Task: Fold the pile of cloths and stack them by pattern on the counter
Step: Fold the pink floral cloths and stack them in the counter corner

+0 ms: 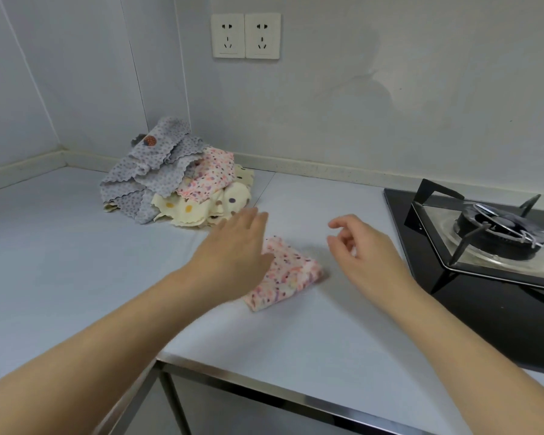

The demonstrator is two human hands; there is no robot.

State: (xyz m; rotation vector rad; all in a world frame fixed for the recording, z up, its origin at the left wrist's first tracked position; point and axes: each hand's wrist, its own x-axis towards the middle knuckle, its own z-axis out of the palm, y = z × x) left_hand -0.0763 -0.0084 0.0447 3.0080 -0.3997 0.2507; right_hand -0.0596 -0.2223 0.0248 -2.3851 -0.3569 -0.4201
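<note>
1. My left hand (236,246) reaches forward over the desk (76,252), fingers (252,218) straight and spread flat, gripping nothing.
2. My right hand (368,249) hovers above the desk, fingers (339,222) loosely curled and parted, empty.
3. The folded pink floral cloth (288,273) lies flat on the desk between my two hands. Its left edge is hidden beneath my left palm; I cannot tell whether the palm touches it. Its right corner sits just left of and below my right fingertips, apart from them.
4. The unfolded pile of cloths (173,177) sits ahead of my left fingertips, in the far corner of the desk against the wall.
5. Pile contents: a grey dotted cloth (145,174) on top and to the left, a pink floral cloth (211,174) to the right, and a cream cloth with large dots (201,205) at the bottom, nearest my left fingertips.
6. The gas stove (496,233) is set into the desk to the right of my right hand, apart from it.
7. Two wall sockets (246,36) are mounted on the wall, far ahead of both hands.
</note>
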